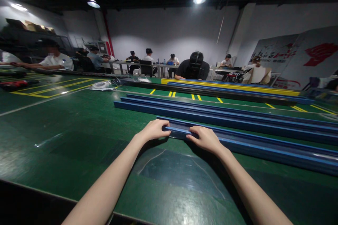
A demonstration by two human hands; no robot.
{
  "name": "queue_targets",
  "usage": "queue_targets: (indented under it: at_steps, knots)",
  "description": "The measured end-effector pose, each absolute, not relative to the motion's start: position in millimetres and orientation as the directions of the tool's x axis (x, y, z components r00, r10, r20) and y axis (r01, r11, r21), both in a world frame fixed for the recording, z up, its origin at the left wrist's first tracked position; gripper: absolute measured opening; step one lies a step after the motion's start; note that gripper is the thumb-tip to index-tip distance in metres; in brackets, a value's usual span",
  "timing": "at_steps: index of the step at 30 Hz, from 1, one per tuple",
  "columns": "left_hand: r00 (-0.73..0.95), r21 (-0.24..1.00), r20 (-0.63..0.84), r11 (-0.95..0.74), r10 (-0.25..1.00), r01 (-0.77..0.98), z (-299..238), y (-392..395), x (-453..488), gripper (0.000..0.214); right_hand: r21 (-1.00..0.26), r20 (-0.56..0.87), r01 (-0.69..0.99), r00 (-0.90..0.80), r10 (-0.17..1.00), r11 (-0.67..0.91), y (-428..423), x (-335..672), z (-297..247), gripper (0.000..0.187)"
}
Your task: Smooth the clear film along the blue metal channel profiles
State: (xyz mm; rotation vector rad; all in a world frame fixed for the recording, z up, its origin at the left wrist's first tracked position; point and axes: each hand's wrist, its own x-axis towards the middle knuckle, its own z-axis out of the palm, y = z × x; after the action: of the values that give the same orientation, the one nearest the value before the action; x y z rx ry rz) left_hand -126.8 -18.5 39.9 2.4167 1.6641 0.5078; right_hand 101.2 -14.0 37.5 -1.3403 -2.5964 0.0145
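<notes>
A long blue channel-shaped rail (253,145) lies on the green table, running from near the middle out to the right. Its left end is gripped by my left hand (155,129), with fingers over the near wall and thumb on the outside. A short way to the right, my right hand (204,137) pinches the same near wall. Inside the channel, between the hands, a pale strip-like surface shows; I cannot tell if it is a separate piece. Just beyond lies a second blue rail (211,114), parallel and apart from my hands.
Farther back on the green table (87,119) lie a black rail (211,93) and a yellow rail (232,87). A clear plastic bag (101,85) sits at the back left. Across the table a person in black (194,68) leans forward; several others sit behind.
</notes>
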Motion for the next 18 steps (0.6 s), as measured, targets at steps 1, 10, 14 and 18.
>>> queue_targets:
  at_steps: [1, 10, 14, 18]
  knots:
    - [0.322, 0.330, 0.180, -0.366, 0.929, 0.870, 40.1, -18.6, -127.1, 0.017, -0.104, 0.192, 0.805, -0.561, 0.806, 0.585, -14.0, 101.5, 37.1, 0.029]
    - [0.321, 0.358, 0.170, -0.362, 0.932, 0.861, 40.3, -18.4, -130.0, 0.019, -0.090, 0.210, 0.797, -0.571, 0.794, 0.597, -14.5, 102.2, 35.8, 0.029]
    - [0.329, 0.327, 0.159, -0.364, 0.931, 0.872, 40.1, -17.2, -129.9, 0.020, -0.087, 0.204, 0.802, -0.566, 0.798, 0.591, -15.0, 102.0, 36.2, 0.029]
    - [0.327, 0.282, 0.154, -0.358, 0.933, 0.890, 38.3, -15.5, -129.8, 0.019, -0.092, 0.192, 0.804, -0.564, 0.803, 0.587, -15.5, 101.4, 37.1, 0.029]
